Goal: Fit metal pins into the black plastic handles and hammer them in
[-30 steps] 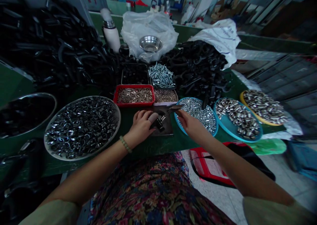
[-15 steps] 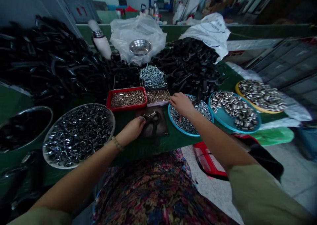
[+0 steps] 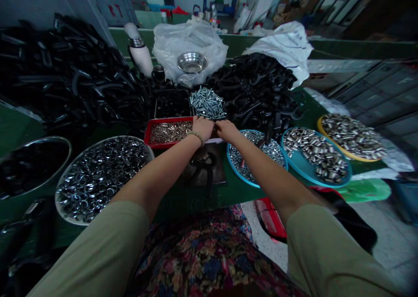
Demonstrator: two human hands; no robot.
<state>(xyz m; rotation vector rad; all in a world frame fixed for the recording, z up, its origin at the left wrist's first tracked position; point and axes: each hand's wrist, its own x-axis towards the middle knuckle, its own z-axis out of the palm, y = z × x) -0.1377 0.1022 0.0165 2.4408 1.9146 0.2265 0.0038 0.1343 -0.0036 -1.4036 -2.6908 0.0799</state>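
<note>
My left hand (image 3: 203, 128), a beaded bracelet at its wrist, reaches over the right end of a red tray (image 3: 146, 135) of small metal pins. Beside it, my right hand (image 3: 227, 130) is over a small light-coloured tray (image 3: 214, 140) of tiny brownish parts, mostly covered by the hands. Both hands have curled fingers; whatever they hold is hidden. Just beyond the fingertips is a heap of silvery screws (image 3: 207, 102). Nearer me, a black tool-like part (image 3: 209, 168) with a small metal piece lies on a dark flat plate (image 3: 219, 175), touched by neither hand.
To the left stand a bowl of shiny rings (image 3: 104, 175) and a large black pile of parts (image 3: 81, 79). At right are a blue tray of small metal parts (image 3: 240, 168), a blue tray of metal sleeves (image 3: 302, 175) and a yellow tray (image 3: 355, 153). A steel bowl (image 3: 192, 62) sits behind.
My left hand has let go of the black part and moved forward and right to the trays. My right hand has shifted slightly left, close beside it. The view has shifted a little.
</note>
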